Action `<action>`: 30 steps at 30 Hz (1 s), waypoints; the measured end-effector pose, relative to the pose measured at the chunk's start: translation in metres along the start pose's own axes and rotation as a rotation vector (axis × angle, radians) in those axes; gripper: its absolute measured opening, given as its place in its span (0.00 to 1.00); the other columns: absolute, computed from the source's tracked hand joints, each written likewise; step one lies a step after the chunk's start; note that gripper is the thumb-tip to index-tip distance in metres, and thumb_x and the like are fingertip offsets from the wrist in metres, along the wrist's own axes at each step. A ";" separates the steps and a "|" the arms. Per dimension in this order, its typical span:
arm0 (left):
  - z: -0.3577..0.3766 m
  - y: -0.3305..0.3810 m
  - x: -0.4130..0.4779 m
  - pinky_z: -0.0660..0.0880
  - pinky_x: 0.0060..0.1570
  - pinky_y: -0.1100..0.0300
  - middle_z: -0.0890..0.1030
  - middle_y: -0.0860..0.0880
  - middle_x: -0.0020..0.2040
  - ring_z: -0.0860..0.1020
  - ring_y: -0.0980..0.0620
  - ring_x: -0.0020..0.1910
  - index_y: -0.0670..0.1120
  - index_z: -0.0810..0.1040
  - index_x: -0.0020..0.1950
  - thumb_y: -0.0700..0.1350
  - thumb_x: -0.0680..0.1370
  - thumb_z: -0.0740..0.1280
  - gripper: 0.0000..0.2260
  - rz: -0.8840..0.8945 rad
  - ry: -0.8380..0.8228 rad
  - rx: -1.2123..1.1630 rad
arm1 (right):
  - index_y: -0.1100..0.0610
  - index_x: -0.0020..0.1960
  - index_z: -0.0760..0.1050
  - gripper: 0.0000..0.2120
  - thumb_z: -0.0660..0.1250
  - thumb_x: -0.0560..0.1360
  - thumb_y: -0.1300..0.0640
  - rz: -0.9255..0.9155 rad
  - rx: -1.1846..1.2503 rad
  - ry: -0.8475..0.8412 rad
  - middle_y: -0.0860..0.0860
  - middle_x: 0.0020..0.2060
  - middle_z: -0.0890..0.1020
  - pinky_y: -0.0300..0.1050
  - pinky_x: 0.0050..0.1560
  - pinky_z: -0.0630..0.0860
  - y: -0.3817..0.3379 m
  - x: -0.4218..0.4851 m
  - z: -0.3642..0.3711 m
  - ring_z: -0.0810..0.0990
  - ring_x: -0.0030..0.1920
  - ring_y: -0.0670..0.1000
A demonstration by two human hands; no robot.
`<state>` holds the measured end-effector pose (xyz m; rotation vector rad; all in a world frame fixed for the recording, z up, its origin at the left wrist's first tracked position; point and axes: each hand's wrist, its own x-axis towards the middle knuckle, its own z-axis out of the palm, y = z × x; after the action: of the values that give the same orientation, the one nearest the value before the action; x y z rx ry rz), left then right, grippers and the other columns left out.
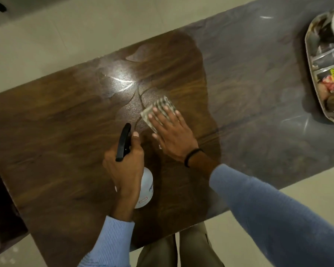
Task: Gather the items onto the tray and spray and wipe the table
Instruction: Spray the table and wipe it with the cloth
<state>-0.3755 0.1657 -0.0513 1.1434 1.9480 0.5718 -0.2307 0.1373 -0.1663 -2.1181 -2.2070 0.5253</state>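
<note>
Near the middle of the surface (66,122), the right hand (174,139) presses a folded cloth (162,106) flat, its grip wide with fingers straight, while the left hand (123,166) has its grip curled round the spray bottle (146,187) just beside it. Gathering looks done (the tray (309,45) at the far right edge holds the items (330,81)). Judging by the dark wet patch, spraying has begun and wiping is under way, with the duller right stretch probably left.
</note>
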 end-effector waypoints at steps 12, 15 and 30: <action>0.004 -0.015 -0.027 0.79 0.32 0.48 0.81 0.44 0.30 0.80 0.44 0.28 0.43 0.83 0.39 0.54 0.77 0.69 0.16 0.000 -0.020 -0.040 | 0.50 0.82 0.53 0.28 0.52 0.84 0.44 0.431 0.067 0.111 0.55 0.81 0.56 0.64 0.78 0.52 0.024 0.039 -0.011 0.52 0.81 0.61; 0.001 -0.018 -0.036 0.78 0.32 0.48 0.82 0.45 0.31 0.80 0.45 0.29 0.42 0.83 0.37 0.54 0.77 0.70 0.16 0.009 0.007 -0.026 | 0.52 0.82 0.54 0.28 0.53 0.84 0.46 0.182 0.070 0.069 0.56 0.81 0.54 0.65 0.78 0.52 -0.011 -0.006 0.006 0.50 0.81 0.60; 0.018 -0.042 -0.100 0.80 0.33 0.41 0.83 0.45 0.33 0.80 0.42 0.29 0.52 0.80 0.35 0.58 0.75 0.70 0.13 -0.034 0.039 -0.056 | 0.52 0.81 0.55 0.27 0.52 0.83 0.48 0.357 0.048 0.111 0.56 0.81 0.57 0.64 0.78 0.52 0.056 -0.068 0.008 0.53 0.81 0.61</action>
<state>-0.3546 0.0572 -0.0512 1.0693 1.9687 0.6314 -0.1744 0.0696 -0.1747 -2.4616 -1.7488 0.4544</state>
